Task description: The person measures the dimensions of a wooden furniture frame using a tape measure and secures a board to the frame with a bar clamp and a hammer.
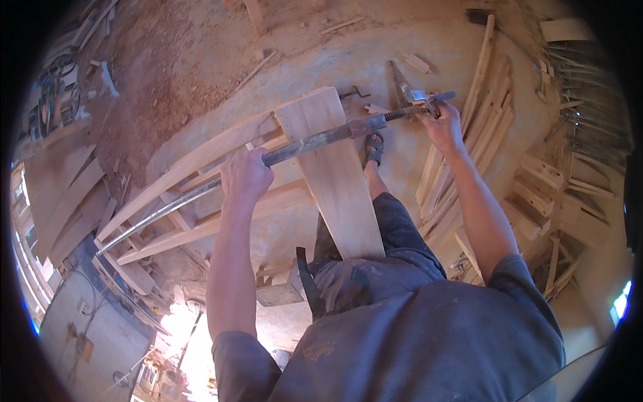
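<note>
Your left hand (244, 175) is clenched around the long metal bar clamp (315, 142), near its middle. Your right hand (442, 124) grips the handle at the clamp's threaded end, to the right. The clamp runs across one broad wooden board (338, 181), which lies between your hands, on top of a wooden frame (201, 201). Bare dusty floor (348, 60) lies open beyond the board. A stack of wooden slats (462, 161) crowds the room just under your right arm.
</note>
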The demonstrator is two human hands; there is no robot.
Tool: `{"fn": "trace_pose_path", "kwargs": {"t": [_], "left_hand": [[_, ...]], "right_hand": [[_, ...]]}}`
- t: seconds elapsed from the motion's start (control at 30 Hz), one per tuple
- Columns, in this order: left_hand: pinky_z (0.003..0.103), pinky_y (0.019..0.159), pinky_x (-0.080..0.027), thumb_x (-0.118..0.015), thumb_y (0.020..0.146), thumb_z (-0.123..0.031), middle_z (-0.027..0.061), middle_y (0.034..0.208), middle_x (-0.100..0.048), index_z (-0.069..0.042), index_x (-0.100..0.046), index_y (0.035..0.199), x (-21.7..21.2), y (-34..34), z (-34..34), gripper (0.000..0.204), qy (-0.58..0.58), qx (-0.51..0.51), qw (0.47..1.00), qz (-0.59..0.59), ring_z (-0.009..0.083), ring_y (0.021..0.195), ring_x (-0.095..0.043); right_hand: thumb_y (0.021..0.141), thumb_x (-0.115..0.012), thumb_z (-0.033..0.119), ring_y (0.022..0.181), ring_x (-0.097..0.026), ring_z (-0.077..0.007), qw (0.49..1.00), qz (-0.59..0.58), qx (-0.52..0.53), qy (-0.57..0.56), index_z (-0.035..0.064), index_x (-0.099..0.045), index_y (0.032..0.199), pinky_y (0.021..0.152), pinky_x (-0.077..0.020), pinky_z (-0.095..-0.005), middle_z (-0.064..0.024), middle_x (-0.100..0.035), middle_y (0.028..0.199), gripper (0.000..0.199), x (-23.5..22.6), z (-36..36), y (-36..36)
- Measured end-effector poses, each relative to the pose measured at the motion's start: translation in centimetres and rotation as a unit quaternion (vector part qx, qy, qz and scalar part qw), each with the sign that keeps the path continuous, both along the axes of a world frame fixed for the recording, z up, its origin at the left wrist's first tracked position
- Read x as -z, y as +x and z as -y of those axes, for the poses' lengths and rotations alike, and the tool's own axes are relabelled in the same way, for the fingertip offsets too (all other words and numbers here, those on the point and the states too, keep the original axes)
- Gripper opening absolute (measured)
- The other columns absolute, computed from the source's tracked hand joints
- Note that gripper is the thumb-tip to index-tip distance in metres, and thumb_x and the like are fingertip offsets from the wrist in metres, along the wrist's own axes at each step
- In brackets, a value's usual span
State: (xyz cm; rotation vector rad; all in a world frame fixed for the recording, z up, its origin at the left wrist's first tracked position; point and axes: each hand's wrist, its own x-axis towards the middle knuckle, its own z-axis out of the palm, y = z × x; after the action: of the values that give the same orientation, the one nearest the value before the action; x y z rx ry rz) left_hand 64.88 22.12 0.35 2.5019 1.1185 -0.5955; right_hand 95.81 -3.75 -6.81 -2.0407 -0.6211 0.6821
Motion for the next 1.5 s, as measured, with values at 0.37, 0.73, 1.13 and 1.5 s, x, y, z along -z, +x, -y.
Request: {"fn": "trace_pose_path", "kwargs": {"t": [0.37, 0.73, 1.13, 1.5], "left_hand": [[0.045, 0.073, -0.053, -0.061, 0.072, -0.01, 0.0161, 0.082, -0.071, -0.012, -0.075, 0.095, 1.1, -0.6, -0.2, 0.026, 0.059, 0.025, 0.996, 0.061, 0.0326, 0.081, -0.069], [0.046, 0.069, -0.054, -0.061, 0.074, -0.011, 0.0178, 0.08, -0.07, -0.01, -0.074, 0.09, 0.6, 0.0, -0.9, 0.021, 0.029, 0.027, 0.999, 0.007, 0.0344, 0.08, -0.069], [0.048, 0.061, -0.052, -0.057, 0.082, -0.017, 0.0179, 0.074, -0.068, -0.007, -0.072, 0.081, -0.4, -4.9, -1.4, 0.018, 0.025, -0.039, 0.997, 0.064, 0.034, 0.069, -0.068], [0.039, 0.071, -0.055, -0.067, 0.071, -0.019, 0.0104, 0.083, -0.073, -0.014, -0.077, 0.082, 0.1, -1.1, 0.3, 0.016, 0.021, -0.014, 0.999, 0.037, 0.0278, 0.083, -0.071]], "right_hand": [[0.078, -0.062, -0.012, 0.091, -0.065, -0.0239, 0.958, 0.268, -0.067, 0.074, 0.0076, -0.067, 0.102, 0.08, -0.0508, -0.032, -0.0087, -0.066, 0.101, 0.032, -0.2, -0.6, -0.4], [0.089, -0.067, 0.015, 0.077, -0.065, -0.0248, 0.992, 0.113, -0.043, -0.021, 0.0051, -0.063, 0.097, 0.074, -0.05, -0.0348, -0.0097, -0.065, 0.085, 0.013, -2.3, -0.4, -1.2], [0.091, -0.066, 0.03, 0.049, -0.033, -0.0025, 0.914, -0.345, 0.166, -0.131, 0.0113, -0.07, 0.095, 0.044, -0.0227, -0.0213, 0.0082, -0.045, 0.064, 0.02, -4.7, -4.0, -4.5], [0.099, -0.053, 0.036, 0.057, -0.036, -0.005, 0.961, -0.185, 0.197, 0.052, 0.0109, -0.064, 0.107, 0.05, -0.0242, -0.0219, 0.0049, -0.039, 0.068, 0.029, -3.4, 7.9, -2.0]]}}
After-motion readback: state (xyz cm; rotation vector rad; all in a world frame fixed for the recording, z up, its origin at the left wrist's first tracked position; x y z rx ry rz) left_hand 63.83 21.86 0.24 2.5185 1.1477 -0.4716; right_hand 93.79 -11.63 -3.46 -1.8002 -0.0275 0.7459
